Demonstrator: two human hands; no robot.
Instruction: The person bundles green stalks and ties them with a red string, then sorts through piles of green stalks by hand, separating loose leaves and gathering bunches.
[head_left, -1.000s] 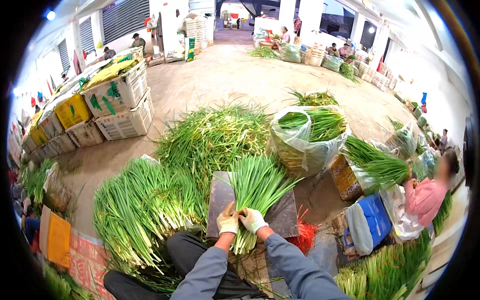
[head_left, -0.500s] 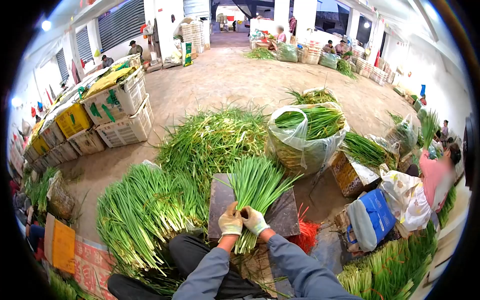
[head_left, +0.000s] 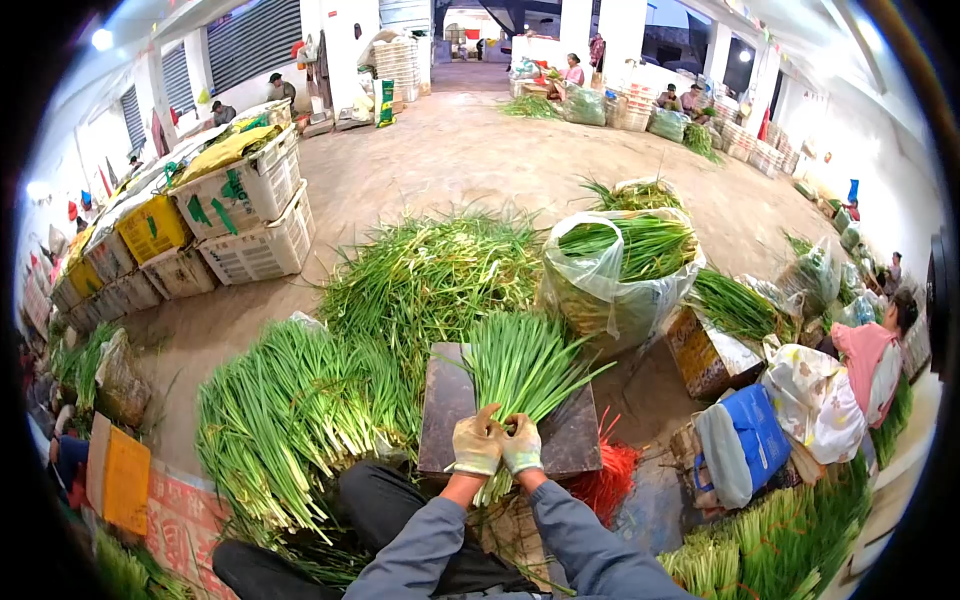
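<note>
A bunch of garlic chives (head_left: 522, 360) lies on a dark board (head_left: 440, 405) in front of me, leaves fanned away and pale stalk ends towards my lap. My left hand (head_left: 477, 445), in a whitish fabric glove with bare-looking fingertips, closes around the bunch from the left. From the other side my right hand (head_left: 521, 445), gloved the same way, grips it too. The fingers meet over the stalks; whether a tie is between them is too small to tell. Beside the board, at its right, are loose red ties (head_left: 606, 478).
A big heap of chives (head_left: 290, 430) is at my left, with a tangled leafy pile (head_left: 430, 275) ahead. A plastic bag of chives (head_left: 620, 290) stands front right. Stacked crates (head_left: 255, 225) line the left. A blue bag (head_left: 745, 440) and a person in pink (head_left: 865, 360) are at right.
My hands have shifted slightly right along with the bunch's stalks, and the fingers have come together on top. The person in pink has lowered the raised chives out of sight.
</note>
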